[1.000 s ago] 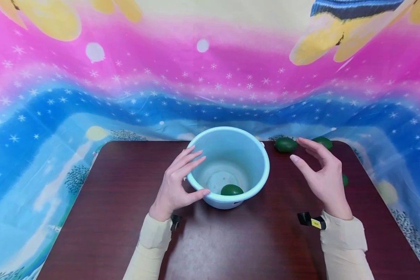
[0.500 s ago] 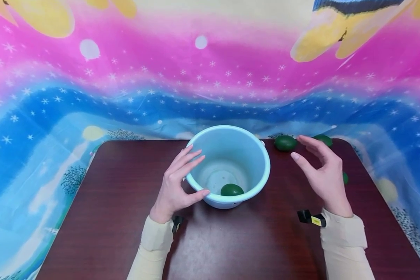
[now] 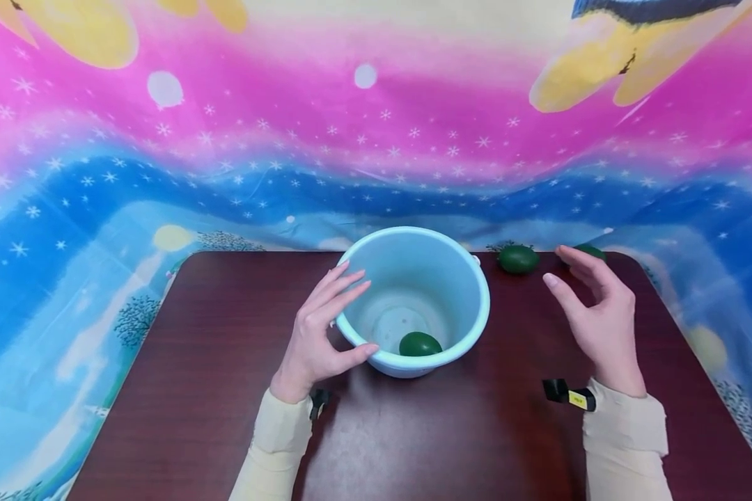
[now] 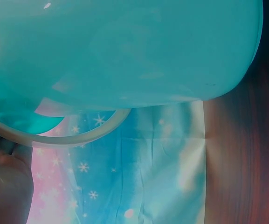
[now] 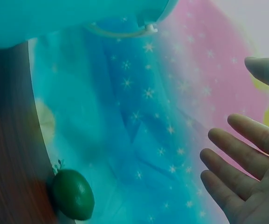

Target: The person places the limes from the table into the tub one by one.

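Note:
A light blue bucket (image 3: 413, 278) stands at the table's middle back. Inside, against its near wall, lies one dark green oval fruit (image 3: 420, 344). My left hand (image 3: 319, 334) is at the bucket's left rim, fingers spread across it and thumb tip at the near-left edge; the left wrist view shows the bucket's side and pale handle (image 4: 78, 139) beside it. My right hand (image 3: 601, 313) is held up right of the bucket with nothing in it, thumb and fingers apart. Beyond its fingertips lie a second green fruit (image 3: 518, 259) and a third, partly covered one (image 3: 592, 251).
The dark brown table (image 3: 225, 417) ends at the back against a printed cloth (image 3: 288, 160) in pink and blue. Black wrist devices sit on both cuffs, the right one (image 3: 567, 394) with a yellow label.
My right hand has shifted slightly right, now covering the fruit that showed at the table's right side. The left hand stays at the bucket rim; the whole view has shifted a little.

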`<state>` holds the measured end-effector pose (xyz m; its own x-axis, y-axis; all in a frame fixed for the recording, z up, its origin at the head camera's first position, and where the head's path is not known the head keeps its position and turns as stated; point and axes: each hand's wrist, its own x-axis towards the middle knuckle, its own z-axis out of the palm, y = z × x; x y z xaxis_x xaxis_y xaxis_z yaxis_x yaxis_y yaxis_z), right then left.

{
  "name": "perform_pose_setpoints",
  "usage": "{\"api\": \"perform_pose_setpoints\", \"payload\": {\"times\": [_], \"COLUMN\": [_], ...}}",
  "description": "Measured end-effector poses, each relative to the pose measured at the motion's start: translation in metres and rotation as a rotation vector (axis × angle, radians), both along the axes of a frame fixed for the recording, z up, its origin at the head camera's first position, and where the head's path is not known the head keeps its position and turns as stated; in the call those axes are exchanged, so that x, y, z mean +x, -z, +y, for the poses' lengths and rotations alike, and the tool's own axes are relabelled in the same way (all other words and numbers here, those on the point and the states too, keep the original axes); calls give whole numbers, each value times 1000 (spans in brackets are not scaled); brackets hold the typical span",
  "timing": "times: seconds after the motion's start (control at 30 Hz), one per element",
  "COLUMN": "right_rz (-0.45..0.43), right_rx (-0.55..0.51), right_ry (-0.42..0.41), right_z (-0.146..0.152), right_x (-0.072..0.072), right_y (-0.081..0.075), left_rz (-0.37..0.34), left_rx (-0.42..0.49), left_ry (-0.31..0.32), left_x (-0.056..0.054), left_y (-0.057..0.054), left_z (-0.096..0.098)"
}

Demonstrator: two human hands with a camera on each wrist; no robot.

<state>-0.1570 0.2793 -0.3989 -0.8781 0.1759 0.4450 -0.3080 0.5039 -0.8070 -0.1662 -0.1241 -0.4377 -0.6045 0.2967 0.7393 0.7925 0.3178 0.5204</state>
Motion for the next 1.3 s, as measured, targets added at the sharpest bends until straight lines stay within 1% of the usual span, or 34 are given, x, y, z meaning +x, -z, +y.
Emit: {"api": "perform_pose_setpoints", "payload": {"times": [0.13, 0.3, 0.47, 0.6, 0.67, 0.8, 0.87, 1.0, 1.07, 1.3], "right_rz": [-11, -30, -45, -99, -133, -181, -196, -230, -244, -285], "right_rx": [-13, -46, -30, -10, -8, -39, -62, -102, -100, -30], "right_ry": [36, 102, 164, 197, 233, 314, 338, 364, 371, 384], "right_z": [7, 14, 21, 26, 28, 33, 36, 43, 46, 59], "right_x": [2, 5, 6, 7, 8, 10, 9, 10, 10, 6], "right_y": [1, 5, 10, 12, 14, 17, 19, 22, 24, 31], "left_rz": [6, 6, 14, 23, 27, 35, 32, 24, 23, 34], "left_rx": [6, 2, 0, -9, -19, -32, -34, -33, -32, -30], "left_ry": [5, -2, 5, 14, 12, 8, 9, 15, 16, 10], "left_x": [0, 0, -2, -3, -2, 0, 0, 1, 0, -1], "left_y": [0, 0, -1, -2, -2, -2, -2, -2, -2, -1], "left_z": [0, -1, 0, 0, -1, -3, -4, -5, -4, -4]}}
